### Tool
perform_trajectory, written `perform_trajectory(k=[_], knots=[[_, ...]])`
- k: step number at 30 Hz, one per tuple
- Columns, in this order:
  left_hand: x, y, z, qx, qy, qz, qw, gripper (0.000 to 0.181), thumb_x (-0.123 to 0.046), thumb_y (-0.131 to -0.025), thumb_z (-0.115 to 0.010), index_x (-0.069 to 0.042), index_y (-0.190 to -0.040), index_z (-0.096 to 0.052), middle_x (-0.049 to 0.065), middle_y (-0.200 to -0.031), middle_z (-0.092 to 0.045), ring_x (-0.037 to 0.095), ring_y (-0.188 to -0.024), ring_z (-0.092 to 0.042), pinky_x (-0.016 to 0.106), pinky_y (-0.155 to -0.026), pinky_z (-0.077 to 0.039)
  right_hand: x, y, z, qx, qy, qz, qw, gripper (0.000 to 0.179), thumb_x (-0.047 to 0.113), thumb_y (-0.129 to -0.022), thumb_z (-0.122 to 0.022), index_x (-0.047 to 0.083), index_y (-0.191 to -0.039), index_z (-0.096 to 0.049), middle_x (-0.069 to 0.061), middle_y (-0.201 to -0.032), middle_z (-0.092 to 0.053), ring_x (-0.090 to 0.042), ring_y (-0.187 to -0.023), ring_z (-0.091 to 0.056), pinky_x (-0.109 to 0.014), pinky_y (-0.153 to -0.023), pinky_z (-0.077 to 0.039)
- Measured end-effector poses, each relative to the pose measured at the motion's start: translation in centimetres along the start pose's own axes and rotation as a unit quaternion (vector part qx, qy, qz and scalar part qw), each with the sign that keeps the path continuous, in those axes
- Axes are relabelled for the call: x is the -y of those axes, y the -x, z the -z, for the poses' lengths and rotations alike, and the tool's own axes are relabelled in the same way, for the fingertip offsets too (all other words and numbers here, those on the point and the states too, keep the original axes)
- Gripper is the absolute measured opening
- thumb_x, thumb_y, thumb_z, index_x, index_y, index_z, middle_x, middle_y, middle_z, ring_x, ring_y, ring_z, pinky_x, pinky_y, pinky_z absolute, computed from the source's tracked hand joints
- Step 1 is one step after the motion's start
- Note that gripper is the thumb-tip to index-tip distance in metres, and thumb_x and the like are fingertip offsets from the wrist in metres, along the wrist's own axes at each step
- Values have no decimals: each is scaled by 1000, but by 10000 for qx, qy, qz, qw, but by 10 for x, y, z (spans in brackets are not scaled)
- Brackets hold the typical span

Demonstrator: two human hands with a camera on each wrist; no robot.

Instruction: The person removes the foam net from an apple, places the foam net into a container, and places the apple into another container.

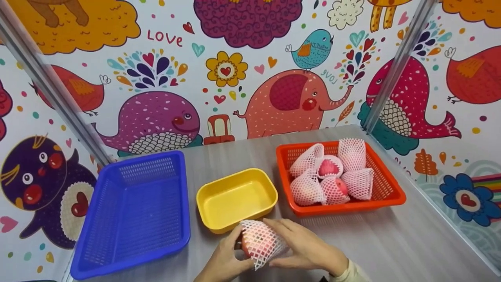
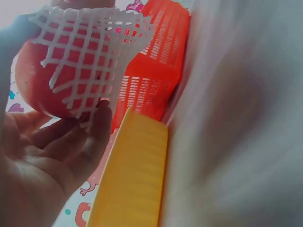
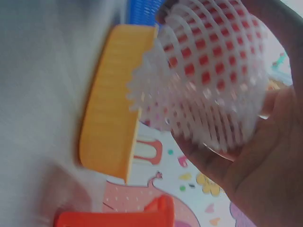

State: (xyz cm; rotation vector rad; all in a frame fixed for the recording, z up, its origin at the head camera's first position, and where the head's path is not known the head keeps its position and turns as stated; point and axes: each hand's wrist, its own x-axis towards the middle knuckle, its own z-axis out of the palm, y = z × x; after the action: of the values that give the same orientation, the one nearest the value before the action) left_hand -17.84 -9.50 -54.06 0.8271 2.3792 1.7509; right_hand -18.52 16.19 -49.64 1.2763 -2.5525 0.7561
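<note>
Just in front of the yellow tub, both hands hold one red apple partly covered by a white foam net. My left hand grips the fruit from the left, where bare red skin shows beyond the net's edge. On the other side, my right hand has its fingers and thumb around the netted part. In the right wrist view the net bunches loosely below the fruit, against that hand's fingers. The left wrist view shows the net's open edge flaring away from the apple.
A yellow tub stands in the middle of the grey table. To its left is a large blue basket. A red basket at the right contains several net-wrapped fruits. Patterned panels enclose the table's back and sides.
</note>
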Motion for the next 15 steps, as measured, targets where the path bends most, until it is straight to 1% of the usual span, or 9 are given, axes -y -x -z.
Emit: perform_trajectory(k=[2, 5, 9, 11, 15], knots=[[0, 1, 3, -69, -74, -50, 9999, 64, -22, -78, -85, -13, -133, -51, 2, -116, -64, 16, -100, -65, 35, -84, -56, -1, 2, 4, -129, -100, 13, 9999, 75, 43, -86, -79, 11, -146, -47, 0, -125, -59, -14, -109, -58, -38, -91, -52], [-1, 2, 6, -124, -152, -104, 9998, 64, -23, -78, -85, -16, -132, -52, 0, -115, -64, 16, -101, -64, 37, -84, -56, -3, 1, 7, -346, -98, 218, 9991, 57, 33, -90, -77, 10, -137, -57, 2, -117, -63, -12, -102, -60, -33, -86, -53], [-3, 5, 8, -123, -201, -153, 9996, 65, -21, -77, -86, -18, -132, -52, -2, -115, -64, 15, -102, -64, 37, -85, -56, -5, -1, 8, -522, -94, 466, 9975, 43, 27, -90, -77, 11, -128, -65, 6, -107, -66, -10, -92, -61, -26, -80, -52], [-4, 6, 8, -131, -203, -183, 9995, 65, -21, -77, -86, -18, -133, -52, -3, -115, -64, 15, -102, -64, 38, -85, -55, -5, -2, 8, -592, -157, 504, 9969, 36, 25, -90, -78, 13, -123, -68, 7, -103, -66, -8, -89, -61, -24, -79, -51], [-5, 13, 8, -156, -220, -121, 9996, 67, -26, -78, -86, -16, -135, -52, -3, -115, -65, 14, -102, -64, 37, -85, -55, -5, -2, 7, -624, -361, 456, 9964, 25, 22, -90, -78, 16, -113, -71, 10, -99, -67, -6, -85, -61, -21, -77, -50]])
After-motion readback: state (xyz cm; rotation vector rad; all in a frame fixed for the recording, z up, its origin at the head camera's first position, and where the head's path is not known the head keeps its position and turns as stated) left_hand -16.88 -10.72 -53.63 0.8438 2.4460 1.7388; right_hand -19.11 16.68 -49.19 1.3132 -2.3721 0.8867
